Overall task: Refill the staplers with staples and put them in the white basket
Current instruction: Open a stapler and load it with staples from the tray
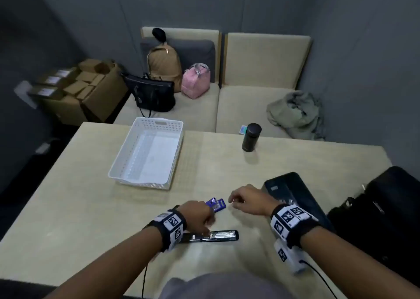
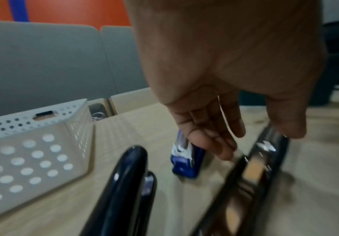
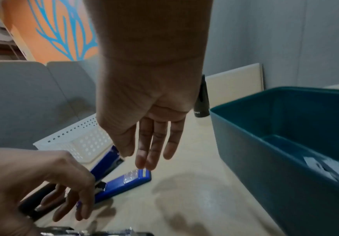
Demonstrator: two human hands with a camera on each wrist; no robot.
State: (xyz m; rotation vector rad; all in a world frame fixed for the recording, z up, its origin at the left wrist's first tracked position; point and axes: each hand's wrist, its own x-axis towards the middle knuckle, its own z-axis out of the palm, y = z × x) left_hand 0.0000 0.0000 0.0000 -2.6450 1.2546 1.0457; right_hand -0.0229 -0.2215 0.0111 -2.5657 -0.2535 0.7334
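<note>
Refilling the opened black stapler (image 1: 213,236)

Our left hand (image 1: 198,216) steadies it, fingers loose; our right hand (image 1: 247,200), seemingly pinching staples, must seat them next.

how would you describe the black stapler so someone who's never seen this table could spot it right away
Start at the beige table and find the white basket on it; come from there toward the person's near edge. The black stapler lies there, hinged open, by the left hand. Unlike the smaller blue stapler just beyond, it is long, black, and shows a silvery metal channel.
</note>
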